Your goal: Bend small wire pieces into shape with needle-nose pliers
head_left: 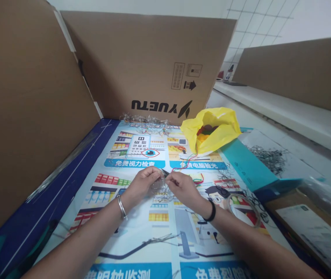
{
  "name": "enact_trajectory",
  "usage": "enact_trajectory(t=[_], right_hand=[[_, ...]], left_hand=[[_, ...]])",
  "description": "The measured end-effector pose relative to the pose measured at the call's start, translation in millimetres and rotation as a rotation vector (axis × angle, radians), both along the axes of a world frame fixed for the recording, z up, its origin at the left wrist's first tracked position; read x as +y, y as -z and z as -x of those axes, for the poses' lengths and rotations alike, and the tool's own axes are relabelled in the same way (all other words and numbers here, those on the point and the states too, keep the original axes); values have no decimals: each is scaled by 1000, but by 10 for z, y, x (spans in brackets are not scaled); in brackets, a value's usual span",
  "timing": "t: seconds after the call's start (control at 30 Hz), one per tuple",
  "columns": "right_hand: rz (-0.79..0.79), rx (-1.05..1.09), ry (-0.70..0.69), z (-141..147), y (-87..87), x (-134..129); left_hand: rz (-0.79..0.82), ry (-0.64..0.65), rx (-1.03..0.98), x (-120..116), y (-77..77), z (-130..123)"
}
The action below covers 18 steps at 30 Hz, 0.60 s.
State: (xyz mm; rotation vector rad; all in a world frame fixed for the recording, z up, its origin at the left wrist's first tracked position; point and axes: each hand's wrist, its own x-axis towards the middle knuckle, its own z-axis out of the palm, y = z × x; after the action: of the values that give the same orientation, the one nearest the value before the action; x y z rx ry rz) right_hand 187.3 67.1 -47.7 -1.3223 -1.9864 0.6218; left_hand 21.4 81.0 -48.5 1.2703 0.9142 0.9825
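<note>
My left hand (145, 183) is closed in a pinch on thin silvery wire (162, 190), which hangs in loose loops between the hands. Close beside it, my right hand (183, 189) has its fingers curled around a small dark pointed tool (164, 172); its kind cannot be made out. The tool's tip points toward the left fingertips, at the wire. Red and green thread (199, 180) runs behind the right hand, up toward a yellow bag (220, 135) holding colourful contents. Both hands are over a printed poster sheet (154, 217).
Cardboard panels (150, 62) stand at the back and left. Tangled wire bits (148, 120) lie along the far edge, with a dark wire pile (267, 158) at right. A clear ring (259, 220), a wire bundle (162, 239) and a teal box flap (248, 162) surround the hands.
</note>
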Motion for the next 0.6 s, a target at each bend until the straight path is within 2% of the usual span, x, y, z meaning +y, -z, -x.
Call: enact_trajectory(t=[0.27,0.4,0.5,0.6], right_hand=[[-8,-81,0,-2,8,3],[-14,-145,-109,-76,-80,49],[-50,-274,-144,-234,-184,97],[-82,-482,-85,-405,-247,114]], left_hand=[[-134,30,150,14,-5,47],[-169,17,177,18,-54,77],[-186,-24,176,26,-87,102],[-198,-64,189,38,-98,132]])
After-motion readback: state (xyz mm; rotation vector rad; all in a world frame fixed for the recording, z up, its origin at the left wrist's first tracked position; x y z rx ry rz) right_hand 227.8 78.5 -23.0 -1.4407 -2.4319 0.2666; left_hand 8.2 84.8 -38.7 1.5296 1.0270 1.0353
